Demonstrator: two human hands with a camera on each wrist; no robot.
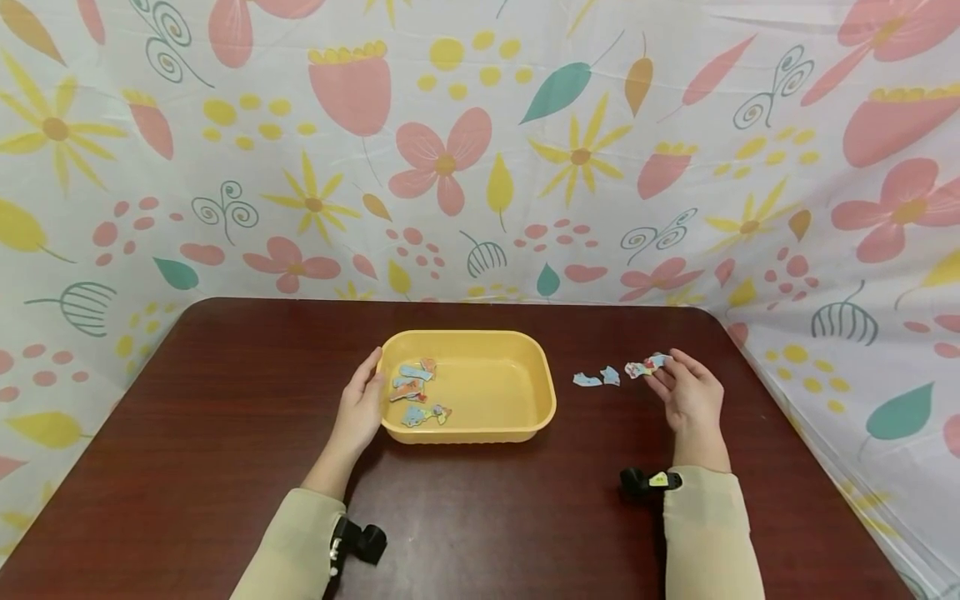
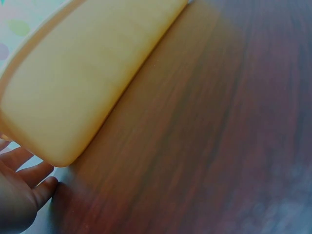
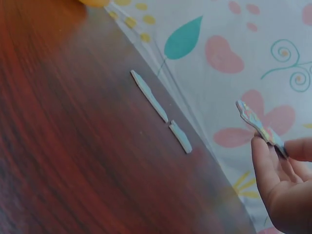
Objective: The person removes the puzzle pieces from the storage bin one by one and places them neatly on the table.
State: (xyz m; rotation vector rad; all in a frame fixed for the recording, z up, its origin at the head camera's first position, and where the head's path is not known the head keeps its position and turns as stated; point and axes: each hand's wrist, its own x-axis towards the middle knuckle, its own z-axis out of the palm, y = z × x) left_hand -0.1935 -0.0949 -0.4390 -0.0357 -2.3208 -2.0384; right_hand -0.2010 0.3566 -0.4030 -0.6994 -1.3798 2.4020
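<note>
My right hand [image 1: 693, 398] pinches a colourful jigsaw puzzle piece [image 1: 647, 366] between thumb and fingers, raised above the table in the right wrist view [image 3: 261, 127]. Two light-blue puzzle pieces [image 1: 587, 380] lie on the table just left of it, close together. A yellow plastic tray [image 1: 487, 435] stands mid-table, and several puzzle pieces [image 1: 414, 372] lie along its left side. Against the tray's left end rests my left hand [image 1: 362, 408], its fingers fairly straight. In the left wrist view its fingers [image 2: 36, 173] lie by the tray's end wall; some fingertips are hidden.
The dark wooden table [image 1: 247, 375] has its back edge against a hanging floral cloth [image 1: 450, 167], which also runs down the right side. Black wrist cameras [image 1: 358, 542] are strapped over both sleeves.
</note>
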